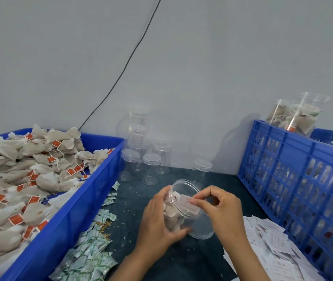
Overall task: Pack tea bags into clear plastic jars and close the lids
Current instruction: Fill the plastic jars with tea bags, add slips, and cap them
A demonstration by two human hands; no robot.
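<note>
1. Table point(212, 258): dark surface carrying all the items; loose grains are scattered across it.
2. Blue tray point(76, 209), at left: heaped with tea bags point(19, 179) bearing orange tags.
3. Blue crate point(295, 179), at right: slotted walls, with a filled jar point(295, 114) lying on its far rim.
4. Empty lidded jars point(143, 159): clustered against the wall, between tray and crate.
5. Green-printed sachets point(92, 244) lie beside the tray; white paper slips point(271, 244) lie beside the crate.
6. Open jar point(186, 207), at centre: tilted with its mouth toward the wall, partly filled with tea bags, lid not yet on.
7. Left hand point(157, 222): grip curled round the jar's side, steadying it.
8. Right hand point(222, 209): grip narrow, thumb and forefinger pinching a paper slip point(188, 204) at the jar's mouth.
9. Step in hand, as judged: inserting the slip. It likely goes best slid flat along the clear wall, printed face outward, with the jar held firm so the bags do not spill, and released only once it is below the rim so the lid can seat.
</note>
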